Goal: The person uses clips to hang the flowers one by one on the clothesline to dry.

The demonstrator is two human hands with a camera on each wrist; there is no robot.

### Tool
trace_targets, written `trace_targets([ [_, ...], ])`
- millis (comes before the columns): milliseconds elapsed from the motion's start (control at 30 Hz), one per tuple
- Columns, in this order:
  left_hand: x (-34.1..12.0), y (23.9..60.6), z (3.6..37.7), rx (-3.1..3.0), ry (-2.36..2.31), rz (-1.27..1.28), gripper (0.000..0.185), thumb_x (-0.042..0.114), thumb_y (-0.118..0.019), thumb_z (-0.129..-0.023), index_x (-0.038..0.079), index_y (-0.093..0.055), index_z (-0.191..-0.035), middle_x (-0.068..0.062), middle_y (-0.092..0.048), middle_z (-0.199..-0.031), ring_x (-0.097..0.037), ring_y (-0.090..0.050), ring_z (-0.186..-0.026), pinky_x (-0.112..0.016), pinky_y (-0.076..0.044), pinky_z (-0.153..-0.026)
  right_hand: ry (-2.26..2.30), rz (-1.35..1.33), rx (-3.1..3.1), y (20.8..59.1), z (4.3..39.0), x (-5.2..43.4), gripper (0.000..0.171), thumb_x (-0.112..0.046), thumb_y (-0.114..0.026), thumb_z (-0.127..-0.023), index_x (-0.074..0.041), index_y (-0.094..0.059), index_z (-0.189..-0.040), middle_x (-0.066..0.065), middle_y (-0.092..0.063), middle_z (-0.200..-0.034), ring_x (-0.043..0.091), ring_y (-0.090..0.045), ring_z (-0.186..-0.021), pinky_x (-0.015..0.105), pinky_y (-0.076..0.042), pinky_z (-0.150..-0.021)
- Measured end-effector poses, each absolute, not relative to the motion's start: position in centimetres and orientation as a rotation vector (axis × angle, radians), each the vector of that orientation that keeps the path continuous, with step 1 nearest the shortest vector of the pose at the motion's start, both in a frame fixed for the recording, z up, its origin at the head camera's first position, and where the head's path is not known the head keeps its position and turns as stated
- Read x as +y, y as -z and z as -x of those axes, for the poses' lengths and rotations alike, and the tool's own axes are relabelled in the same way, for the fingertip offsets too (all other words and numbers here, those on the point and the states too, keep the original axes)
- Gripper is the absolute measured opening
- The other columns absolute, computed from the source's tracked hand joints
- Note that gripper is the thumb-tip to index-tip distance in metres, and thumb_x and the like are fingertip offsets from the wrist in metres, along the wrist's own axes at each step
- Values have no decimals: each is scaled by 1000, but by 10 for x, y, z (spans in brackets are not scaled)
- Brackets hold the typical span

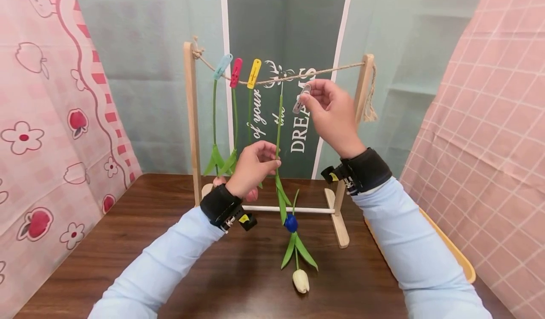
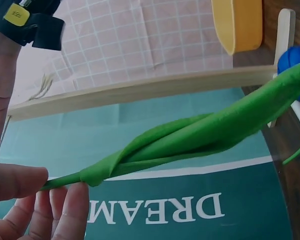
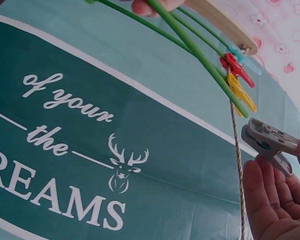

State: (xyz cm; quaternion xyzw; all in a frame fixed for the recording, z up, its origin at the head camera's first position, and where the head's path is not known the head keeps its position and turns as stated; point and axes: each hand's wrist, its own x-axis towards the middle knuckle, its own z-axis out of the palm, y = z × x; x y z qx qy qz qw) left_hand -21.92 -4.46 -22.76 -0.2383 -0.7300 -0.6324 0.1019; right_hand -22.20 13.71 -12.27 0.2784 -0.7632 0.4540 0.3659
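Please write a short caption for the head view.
Left hand holds a blue tulip at the string; right hand holds a grey clip.

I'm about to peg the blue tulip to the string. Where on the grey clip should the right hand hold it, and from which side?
Pinch the grey clip at its splayed handle ends, probably from below and behind, as the right hand does now. The jaws point toward the string, so the mouth stays free for the stem that the left hand pinches.
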Motion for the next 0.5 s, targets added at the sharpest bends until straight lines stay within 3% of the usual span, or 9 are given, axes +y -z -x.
trace_targets([
  [200, -45, 220, 226, -2126, 1858, 646, 22, -8, -67, -86, -5, -60, -106, -12, -61, -87, -20, -62, -76, -42, -58, -70, -1213, -722, -1980, 104, 229, 132, 20, -11, -64, -95, 4, -62, -109, 9, -64, -93, 15, -63, -81, 22, -53, -77],
  [500, -47, 212, 231, -2119, 1823, 598, 23, -6, -69, -86, -3, -61, -107, -13, -60, -88, -23, -62, -78, -38, -58, -70, -1349, -706, -1947, 75, 239, 121, 18, -11, -66, -93, 2, -64, -105, 8, -66, -92, 18, -65, -83, 27, -55, -78],
])
